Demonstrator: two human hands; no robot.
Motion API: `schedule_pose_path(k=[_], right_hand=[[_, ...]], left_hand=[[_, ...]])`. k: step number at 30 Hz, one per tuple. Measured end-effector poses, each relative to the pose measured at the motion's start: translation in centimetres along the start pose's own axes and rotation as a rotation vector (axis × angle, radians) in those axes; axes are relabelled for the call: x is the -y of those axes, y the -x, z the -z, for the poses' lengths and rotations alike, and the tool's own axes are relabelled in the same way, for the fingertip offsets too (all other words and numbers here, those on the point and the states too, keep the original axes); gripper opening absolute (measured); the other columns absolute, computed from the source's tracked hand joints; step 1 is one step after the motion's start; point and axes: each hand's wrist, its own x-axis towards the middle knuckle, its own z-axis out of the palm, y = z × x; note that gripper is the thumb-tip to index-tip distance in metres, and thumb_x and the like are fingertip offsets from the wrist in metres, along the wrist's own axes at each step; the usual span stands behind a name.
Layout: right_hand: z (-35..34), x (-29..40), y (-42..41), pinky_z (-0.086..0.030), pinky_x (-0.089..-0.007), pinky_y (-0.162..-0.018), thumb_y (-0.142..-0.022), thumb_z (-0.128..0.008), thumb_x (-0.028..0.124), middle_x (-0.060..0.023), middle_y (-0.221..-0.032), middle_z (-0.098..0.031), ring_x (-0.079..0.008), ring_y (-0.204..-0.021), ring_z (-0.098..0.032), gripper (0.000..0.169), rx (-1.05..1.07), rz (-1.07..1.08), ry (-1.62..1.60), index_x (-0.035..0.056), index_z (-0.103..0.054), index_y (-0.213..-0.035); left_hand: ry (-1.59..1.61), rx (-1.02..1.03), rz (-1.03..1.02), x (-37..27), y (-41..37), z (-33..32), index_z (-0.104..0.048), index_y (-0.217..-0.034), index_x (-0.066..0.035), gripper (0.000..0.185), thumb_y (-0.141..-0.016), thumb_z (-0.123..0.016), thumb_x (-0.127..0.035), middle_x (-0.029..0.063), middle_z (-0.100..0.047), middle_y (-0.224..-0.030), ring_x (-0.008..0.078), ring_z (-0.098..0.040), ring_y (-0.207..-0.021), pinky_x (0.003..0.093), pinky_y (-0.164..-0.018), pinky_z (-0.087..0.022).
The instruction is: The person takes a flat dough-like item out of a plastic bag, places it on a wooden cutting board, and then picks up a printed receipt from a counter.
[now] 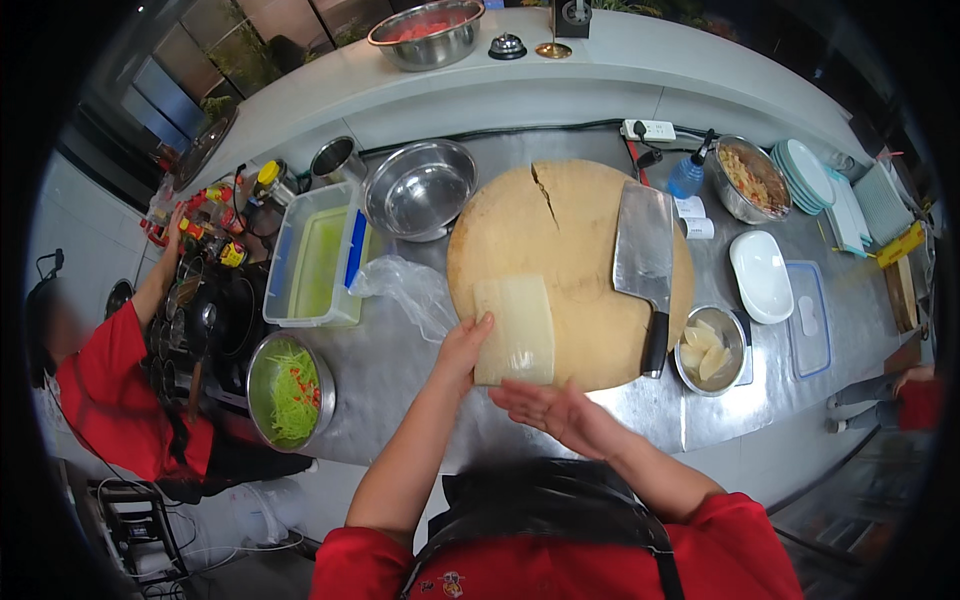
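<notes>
A pale, flat rectangular slab of food (514, 330) lies on the lower left of a round wooden chopping board (577, 225), which has a crack near its top. My left hand (463, 349) grips the slab's left edge, thumb on top. Just below the slab's near edge is my right hand (559, 412), fingers extended and slightly blurred, holding nothing. A cleaver (645, 255) rests flat on the board's right side, its black handle towards me. Right of the board, a steel bowl (711, 391) holds pale slices (703, 349).
Left of the board are a plastic bag (409, 292), an empty steel basin (420, 191), a lidded-type plastic container (311, 315) and a bowl of green shreds (292, 397). A co-worker (124, 397) stands at the far left beside a stove. A white dish (761, 277) lies right.
</notes>
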Motion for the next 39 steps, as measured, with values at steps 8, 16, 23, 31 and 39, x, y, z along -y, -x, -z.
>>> schedule_pose_path(k=[8, 16, 23, 31, 39], right_hand=[[0.2, 2.5, 0.0, -0.018, -0.0420, -0.108, -0.084, -0.015, 0.066, -0.0216, -0.141, -0.022, -0.0307, -0.132, -0.022, 0.086, -0.061, 0.055, -0.594, -0.0028, -0.024, -0.135], [1.6, 1.2, 0.0, -0.033, -0.0391, -0.098, -0.091, -0.037, 0.041, -0.0198, -0.126, -0.043, -0.0275, -0.117, -0.042, 0.054, -0.167, 0.071, -0.522, -0.0012, -0.040, -0.125], [3.9, -1.0, 0.7, -0.038, -0.0238, -0.052, -0.088, -0.054, 0.018, -0.0061, -0.069, -0.059, -0.0120, -0.055, -0.049, 0.015, -0.218, 0.060, -0.370, 0.0052, -0.056, -0.080], [3.7, 0.6, -0.1, -0.042, -0.0260, -0.059, -0.091, -0.048, 0.019, -0.0063, -0.073, -0.058, -0.0152, -0.063, -0.051, 0.020, -0.307, 0.181, 0.159, 0.0038, -0.056, -0.081], [2.7, 1.0, -3.6, -0.026, -0.0502, -0.099, -0.078, -0.060, 0.040, -0.0171, -0.132, -0.038, -0.0283, -0.125, -0.033, 0.061, -0.469, 0.458, 2.042, 0.0003, -0.044, -0.123]], left_hand=[[0.037, 0.057, -0.007, -0.3, 0.5, -0.1, -0.051, -0.111, -0.001, 0.035, -0.089, -0.052, -0.029, 0.0088, -0.059, -0.102, 0.0163, -0.059, -0.090, 0.0288, -0.077, -0.048], [0.037, 0.065, -0.009, -0.5, 0.7, -0.1, -0.049, -0.112, 0.000, 0.035, -0.089, -0.052, -0.027, 0.0094, -0.059, -0.102, 0.0169, -0.059, -0.090, 0.0296, -0.076, -0.049], [0.010, 0.054, -0.016, 0.0, 0.3, 0.1, -0.046, -0.115, 0.001, 0.038, -0.089, -0.053, -0.027, 0.0102, -0.058, -0.104, 0.0176, -0.059, -0.091, 0.0299, -0.076, -0.050], [0.016, 0.060, -0.002, -0.1, 0.5, 0.0, -0.046, -0.115, 0.001, 0.037, -0.089, -0.052, -0.025, 0.0104, -0.058, -0.105, 0.0181, -0.059, -0.092, 0.0309, -0.076, -0.050], [0.035, 0.054, -0.031, 0.1, 0.4, 0.1, -0.048, -0.114, 0.000, 0.037, -0.088, -0.053, -0.026, 0.0098, -0.059, -0.103, 0.0171, -0.059, -0.090, 0.0296, -0.075, -0.050]])
